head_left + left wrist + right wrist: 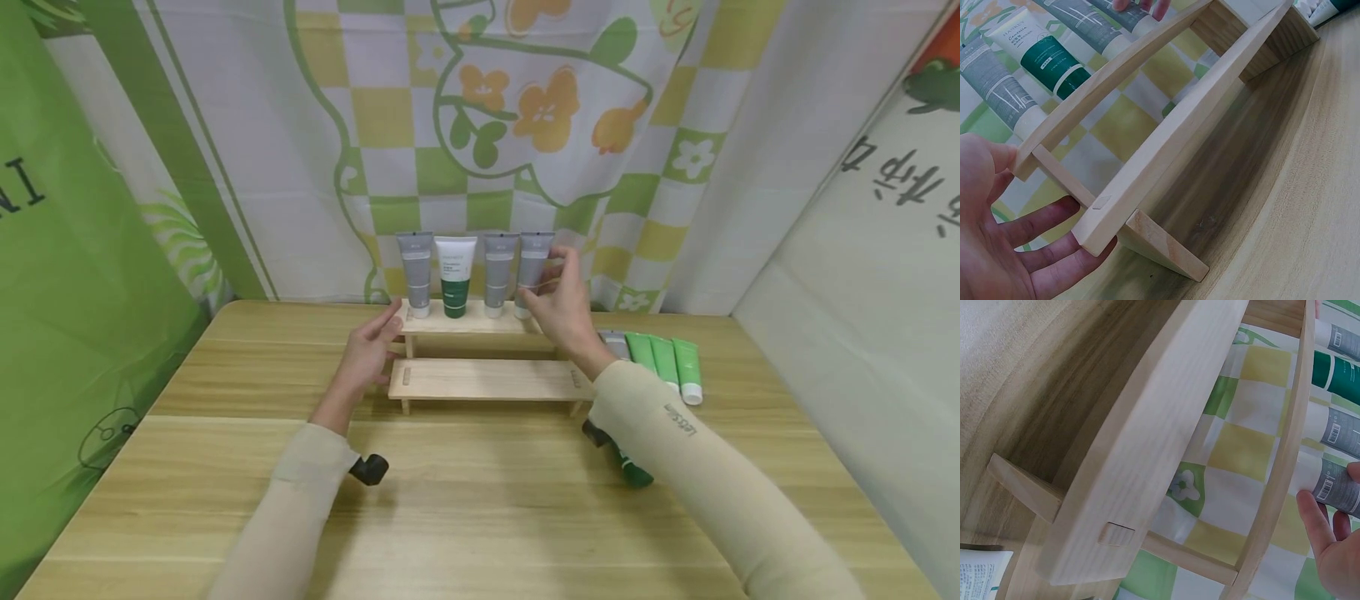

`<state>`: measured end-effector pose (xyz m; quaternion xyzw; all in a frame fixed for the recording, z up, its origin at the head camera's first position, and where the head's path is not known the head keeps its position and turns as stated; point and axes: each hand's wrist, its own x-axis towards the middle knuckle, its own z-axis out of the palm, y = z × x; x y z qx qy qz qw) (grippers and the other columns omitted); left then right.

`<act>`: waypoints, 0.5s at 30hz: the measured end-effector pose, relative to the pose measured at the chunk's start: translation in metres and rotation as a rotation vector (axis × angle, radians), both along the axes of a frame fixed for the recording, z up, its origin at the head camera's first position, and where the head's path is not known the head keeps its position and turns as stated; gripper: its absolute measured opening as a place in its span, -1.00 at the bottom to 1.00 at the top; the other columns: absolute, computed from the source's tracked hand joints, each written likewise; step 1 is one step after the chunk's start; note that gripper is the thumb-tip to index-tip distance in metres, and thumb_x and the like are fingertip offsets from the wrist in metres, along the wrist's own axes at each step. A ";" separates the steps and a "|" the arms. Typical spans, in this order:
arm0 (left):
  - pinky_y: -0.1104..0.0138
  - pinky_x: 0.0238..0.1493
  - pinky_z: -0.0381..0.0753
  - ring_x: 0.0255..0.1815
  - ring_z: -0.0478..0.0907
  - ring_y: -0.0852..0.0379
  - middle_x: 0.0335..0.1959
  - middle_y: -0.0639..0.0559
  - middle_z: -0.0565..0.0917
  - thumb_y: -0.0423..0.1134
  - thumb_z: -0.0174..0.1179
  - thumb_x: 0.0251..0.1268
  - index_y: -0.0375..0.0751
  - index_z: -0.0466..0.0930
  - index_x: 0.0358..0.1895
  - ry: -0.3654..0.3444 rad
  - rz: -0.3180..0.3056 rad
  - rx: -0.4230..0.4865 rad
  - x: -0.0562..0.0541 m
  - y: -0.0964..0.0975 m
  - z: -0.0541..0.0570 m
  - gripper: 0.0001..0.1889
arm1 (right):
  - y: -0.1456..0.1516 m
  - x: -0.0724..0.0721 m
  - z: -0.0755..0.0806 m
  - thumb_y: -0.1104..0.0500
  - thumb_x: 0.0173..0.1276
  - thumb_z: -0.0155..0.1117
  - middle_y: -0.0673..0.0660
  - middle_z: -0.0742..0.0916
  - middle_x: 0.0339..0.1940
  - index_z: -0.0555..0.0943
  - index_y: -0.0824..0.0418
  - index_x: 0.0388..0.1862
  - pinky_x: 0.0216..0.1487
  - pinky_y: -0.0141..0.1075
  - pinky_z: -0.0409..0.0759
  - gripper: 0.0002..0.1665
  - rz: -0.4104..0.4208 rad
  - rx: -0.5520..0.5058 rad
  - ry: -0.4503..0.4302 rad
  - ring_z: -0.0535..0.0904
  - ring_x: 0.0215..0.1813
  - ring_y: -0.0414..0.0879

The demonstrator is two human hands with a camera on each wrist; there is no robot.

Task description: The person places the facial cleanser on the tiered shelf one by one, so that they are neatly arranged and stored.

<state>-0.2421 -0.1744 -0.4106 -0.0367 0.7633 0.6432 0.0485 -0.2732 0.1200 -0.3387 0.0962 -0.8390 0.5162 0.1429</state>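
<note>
Sleeve [705, 467], right hand [566, 312] apparently round tube [533, 260]

Curtained-off booth, exact type unclear: green drape [67, 333] L, checked curtain [382, 117] bk., wood-grain tbl. [465, 517]

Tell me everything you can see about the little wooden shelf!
The shelf is pale, smooth-looking wood with two long boards like steps: the lower board in front, the upper board behind. Short legs hold it upright on the table. Rectangular marks show near the lower board's ends. A left hand touches its left end. Three tubes stand on top; a right hand holds a fourth tube there, perhaps touching the wood.
</note>
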 end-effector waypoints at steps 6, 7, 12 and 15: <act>-0.07 -0.15 0.72 0.14 0.51 -0.25 0.31 -0.22 0.47 0.23 -0.05 0.53 0.55 0.22 0.49 -0.008 -0.002 0.003 0.000 0.000 0.000 -0.49 | 0.001 0.002 -0.002 0.38 0.29 0.39 0.29 0.55 -0.01 0.17 0.21 0.37 -0.02 -0.08 0.67 -0.21 -0.008 0.002 0.003 0.60 0.01 0.18; -0.08 -0.14 0.71 0.14 0.50 -0.25 0.31 -0.22 0.47 0.24 -0.04 0.53 0.56 0.22 0.49 -0.008 -0.002 0.003 0.000 0.000 -0.001 -0.49 | 0.001 0.003 -0.002 0.38 0.29 0.39 0.29 0.55 -0.01 0.17 0.21 0.36 -0.02 -0.08 0.67 -0.21 -0.008 0.005 0.008 0.60 0.01 0.18; -0.11 -0.10 0.70 0.16 0.50 -0.27 0.31 -0.23 0.46 0.25 -0.04 0.51 0.56 0.22 0.49 -0.013 -0.005 0.016 -0.001 -0.001 -0.002 -0.48 | 0.001 0.003 -0.004 0.39 0.29 0.39 0.31 0.56 -0.02 0.18 0.24 0.35 0.00 -0.08 0.66 -0.23 -0.012 0.008 0.043 0.61 0.00 0.19; -0.11 -0.09 0.69 0.17 0.50 -0.28 0.31 -0.24 0.45 0.24 -0.03 0.52 0.54 0.22 0.50 -0.018 -0.005 0.026 -0.001 0.000 -0.002 -0.47 | 0.000 0.003 -0.005 0.39 0.29 0.39 0.31 0.57 -0.02 0.19 0.24 0.33 0.00 -0.08 0.67 -0.24 -0.013 0.007 0.057 0.61 0.00 0.19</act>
